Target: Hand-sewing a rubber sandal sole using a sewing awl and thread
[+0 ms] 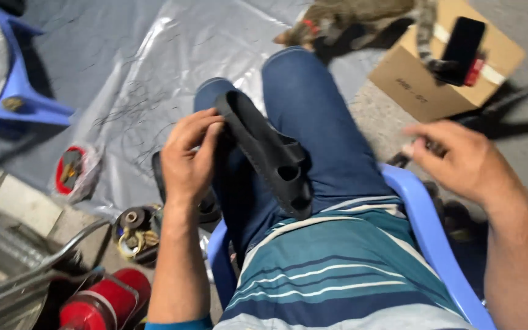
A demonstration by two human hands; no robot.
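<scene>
I sit in a blue plastic chair in jeans and a striped shirt. My left hand grips the edge of a black rubber sandal that lies across my lap, sole side toward my legs. My right hand is out to the right, past the chair's armrest, blurred; the fingers are curled and seem to pinch something small, which I cannot make out.
A cardboard box with a black phone on it sits at the upper right, a cat beside it. A plastic sheet covers the floor. A blue stool, red canister, a tub of metal parts stand left.
</scene>
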